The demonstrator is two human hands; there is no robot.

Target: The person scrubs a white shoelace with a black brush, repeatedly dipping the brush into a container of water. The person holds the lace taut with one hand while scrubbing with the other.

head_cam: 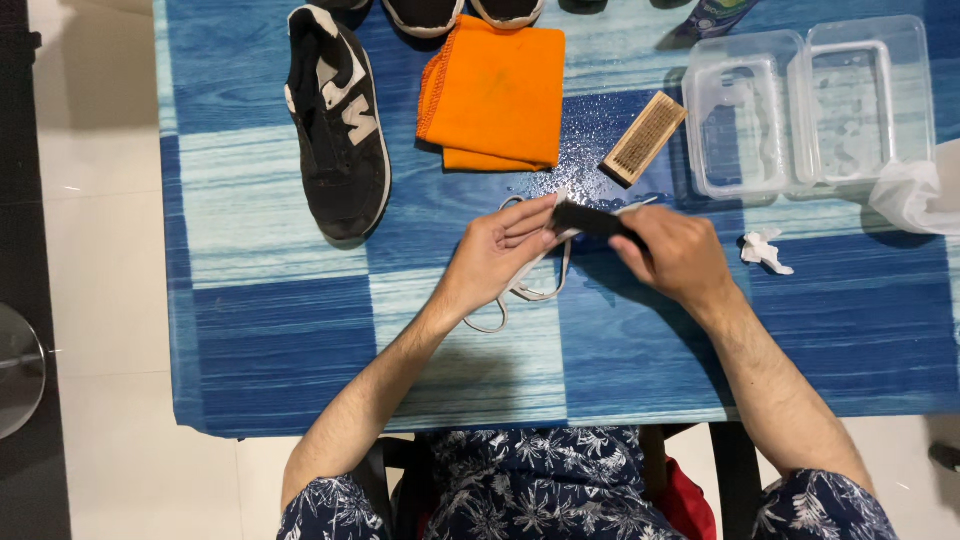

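Observation:
My left hand (495,255) pinches a white shoelace (520,292), whose loops trail over the blue checked tablecloth (280,330) below my fingers. My right hand (675,252) grips a small black brush (590,218) and presses its end against the lace where my left fingers hold it. Both hands meet near the middle of the table. A black sneaker with white markings (338,125) lies on its sole to the upper left, without a visible lace.
A folded orange cloth (495,95) lies behind the hands, with water drops and a wooden brush (645,138) to its right. Two clear plastic tubs (810,105) stand at the back right, a crumpled tissue (765,250) and a white bag (920,195) near them. More shoes (460,12) line the far edge.

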